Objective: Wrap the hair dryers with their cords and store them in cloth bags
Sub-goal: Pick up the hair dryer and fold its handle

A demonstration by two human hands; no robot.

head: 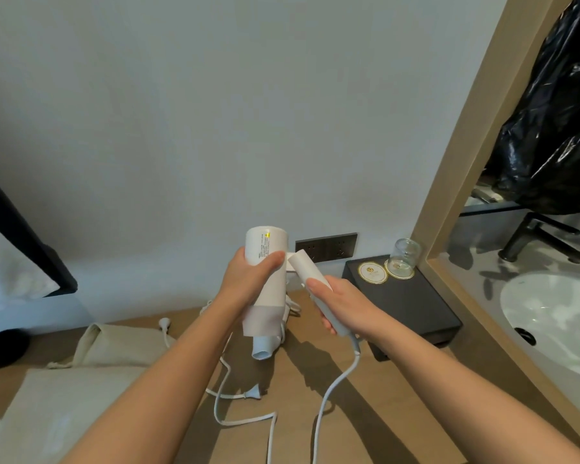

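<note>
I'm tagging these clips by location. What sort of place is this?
Probably a hotel room, by the vanity: a washbasin with a black faucet sits to the right, a glass stands on a gold-rimmed coaster on a black tray, and a drawstring cloth bag lies on the wooden counter.

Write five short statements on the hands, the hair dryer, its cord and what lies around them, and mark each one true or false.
1. The left hand grips the barrel of the hair dryer. True.
2. The right hand holds a cloth bag. False: it grips the dryer's handle.
3. The cord is wound round the dryer. False: it hangs loose from the handle's end.
4. A glass stands on the black tray. True.
5. The held dryer is inside a bag. False: the cloth bag lies on the wooden top.
</note>
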